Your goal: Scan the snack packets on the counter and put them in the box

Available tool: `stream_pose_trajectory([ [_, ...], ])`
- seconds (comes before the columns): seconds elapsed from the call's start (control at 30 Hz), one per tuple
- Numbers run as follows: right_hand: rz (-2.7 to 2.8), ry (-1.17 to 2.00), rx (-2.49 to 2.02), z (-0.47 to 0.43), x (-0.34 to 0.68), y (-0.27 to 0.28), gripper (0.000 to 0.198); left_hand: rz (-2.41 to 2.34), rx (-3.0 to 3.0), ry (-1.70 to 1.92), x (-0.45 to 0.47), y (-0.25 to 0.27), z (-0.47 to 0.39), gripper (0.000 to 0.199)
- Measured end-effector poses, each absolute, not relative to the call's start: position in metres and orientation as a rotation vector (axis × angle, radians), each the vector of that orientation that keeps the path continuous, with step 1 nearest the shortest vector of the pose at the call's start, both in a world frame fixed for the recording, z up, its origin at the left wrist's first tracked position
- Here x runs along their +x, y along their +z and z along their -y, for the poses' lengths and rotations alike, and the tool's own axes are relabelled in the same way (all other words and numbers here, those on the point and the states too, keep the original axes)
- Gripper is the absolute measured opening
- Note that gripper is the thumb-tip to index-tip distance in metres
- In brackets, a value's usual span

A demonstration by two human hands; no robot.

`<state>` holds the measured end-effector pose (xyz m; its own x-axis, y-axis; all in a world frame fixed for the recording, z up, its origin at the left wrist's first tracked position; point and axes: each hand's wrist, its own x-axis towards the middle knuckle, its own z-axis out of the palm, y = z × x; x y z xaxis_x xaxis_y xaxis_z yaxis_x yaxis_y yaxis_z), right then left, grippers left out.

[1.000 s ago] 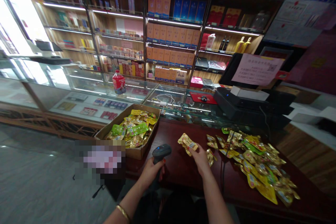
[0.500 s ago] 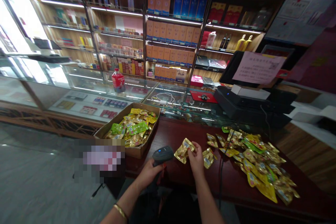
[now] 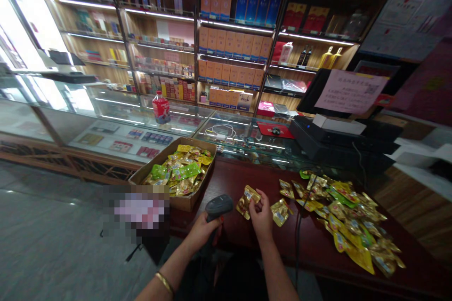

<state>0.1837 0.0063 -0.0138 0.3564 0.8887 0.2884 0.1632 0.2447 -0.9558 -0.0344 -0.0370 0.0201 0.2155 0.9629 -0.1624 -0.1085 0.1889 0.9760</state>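
My left hand [image 3: 202, 232] is wrapped round the handle of a dark grey barcode scanner [image 3: 219, 206], whose head points right. In my right hand [image 3: 260, 216] is a gold snack packet [image 3: 247, 201], pinched between thumb and fingers just right of the scanner. Another gold packet [image 3: 280, 212] lies on the dark red counter [image 3: 243, 244], beside my right hand. Farther right, a heap of gold, yellow and green packets [image 3: 349, 216] is spread over the counter. To the left stands an open cardboard box [image 3: 189, 203] filled with similar packets.
A black cable [image 3: 297, 244] runs across the counter between my right hand and the heap. Beyond are glass display cases [image 3: 116, 108], a red bottle [image 3: 161, 108], a mouse on a red mat [image 3: 275, 130] and a monitor with a paper sheet [image 3: 349, 90]. Stocked shelves line the back.
The packet in my right hand has turned and tilted a little, and my fingers have shifted on it. The blue light on the scanner's head no longer shows.
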Motion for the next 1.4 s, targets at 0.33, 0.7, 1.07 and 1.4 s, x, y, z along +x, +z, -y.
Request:
stream_pose_trajectory([
  [0.33, 0.958, 0.608, -1.485, -0.045, 0.202, -0.001, 0.067, -1.069, 0.947, 1.009, -0.022, 0.012, 0.029, 0.035],
  [0.7, 1.296, 0.976, -1.215, -0.125, 0.094, 0.116, 0.06, -1.077, 0.946, 0.996, -0.024, 0.011, 0.029, 0.036],
  [1.07, 1.456, -0.217, -2.325, 0.021, 0.27, -0.024, 0.067, -1.044, 0.954, 0.979, -0.025, 0.013, 0.032, 0.039],
  [1.4, 1.388, -0.041, -1.749, -0.003, 0.249, -0.005, 0.064, -1.106, 1.008, 0.975, -0.025, 0.014, 0.033, 0.037],
])
